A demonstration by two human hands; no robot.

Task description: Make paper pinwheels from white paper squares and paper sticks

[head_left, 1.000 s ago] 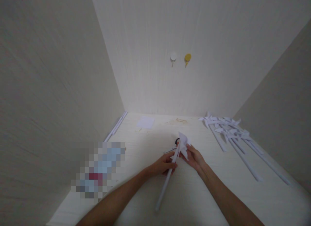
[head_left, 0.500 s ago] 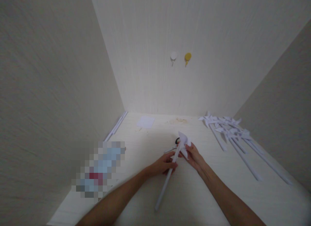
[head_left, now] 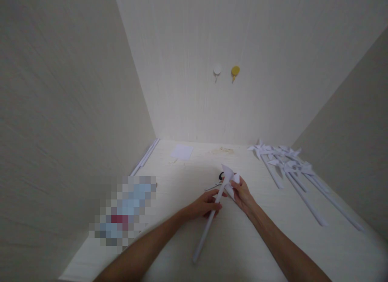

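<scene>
Pinwheel [head_left: 229,177] of white paper, mounted on a long white paper stick [head_left: 207,228], is sitting between the person's two hands above the pale table [head_left: 242,249], roughly at the middle of the view. The left hand [head_left: 202,206] is gripping the stick a little below the folded head, fingers curled around it, with the lower part of the stick running down and to the left past the wrist towards the table's near edge. The right hand [head_left: 242,194] is pinching the folded blades from the right side, its fingertips touching the paper at the head, so the pinwheel's head is lying just above and to the left of that hand. Both forearms are reaching in from the bottom of the view and converging on it.

Just behind the head, a dark-handled pair of scissors [head_left: 216,183] is lying on the table, partly hidden by the paper. At the far right, a row of finished pinwheels [head_left: 287,162] is lying on the table well apart from the hands, their sticks pointing towards the near right. A white paper square [head_left: 182,152] is resting near the back wall, and a few white sticks [head_left: 145,156] are lying along the left wall. Two round hooks, white hook [head_left: 217,71] and yellow hook [head_left: 235,71], are hanging side by side on the back wall.
</scene>
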